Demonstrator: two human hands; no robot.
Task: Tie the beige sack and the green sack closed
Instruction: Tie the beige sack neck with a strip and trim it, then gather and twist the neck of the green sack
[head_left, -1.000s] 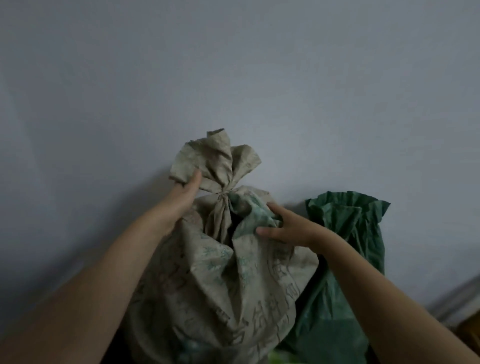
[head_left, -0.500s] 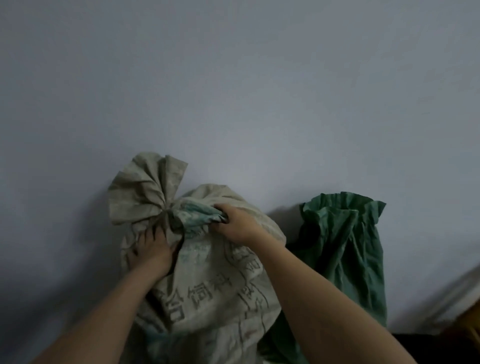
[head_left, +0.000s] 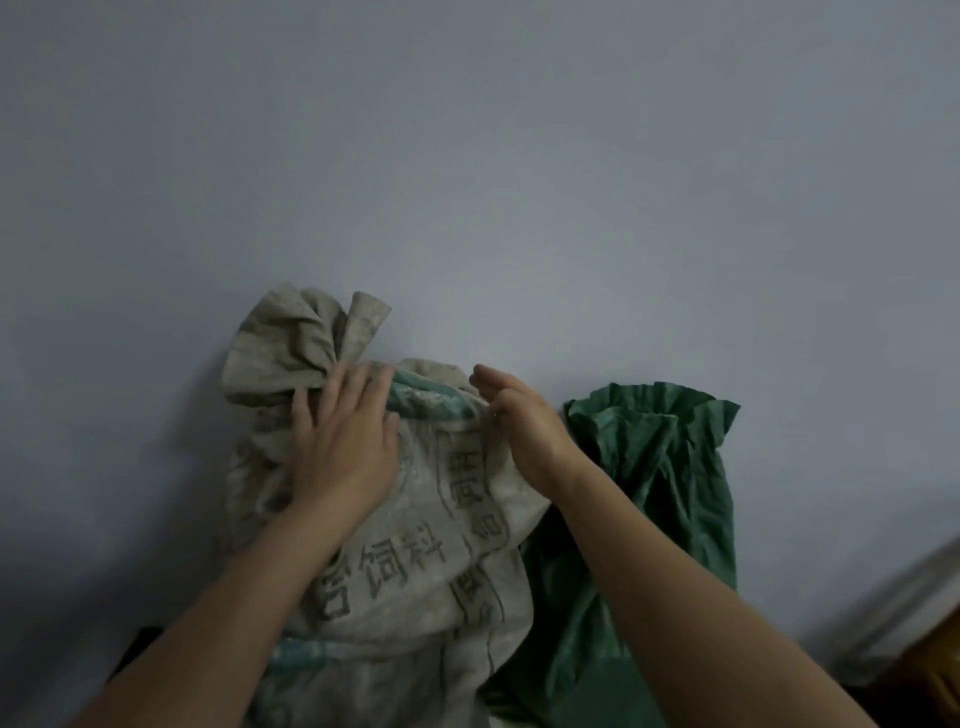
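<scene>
The beige sack (head_left: 415, 561), printed with dark characters, stands against the wall with its neck gathered into a bunch at the upper left. My left hand (head_left: 343, 441) lies flat on the sack just below that gathered neck, fingers straight. My right hand (head_left: 519, 426) rests on the sack's top right shoulder, fingers loosely extended and holding nothing. The green sack (head_left: 670, 467) stands just right of the beige one, partly behind my right forearm, its mouth crumpled and loose.
A plain pale wall (head_left: 467, 156) rises behind both sacks. At the lower right corner lie a pale strip (head_left: 904, 613) along the floor and a brownish object (head_left: 940, 670), both blurred.
My left hand has moved up onto the sack below the gathered neck and flattened. My right hand has let go of the fabric fold and opened near the sack's right shoulder.
</scene>
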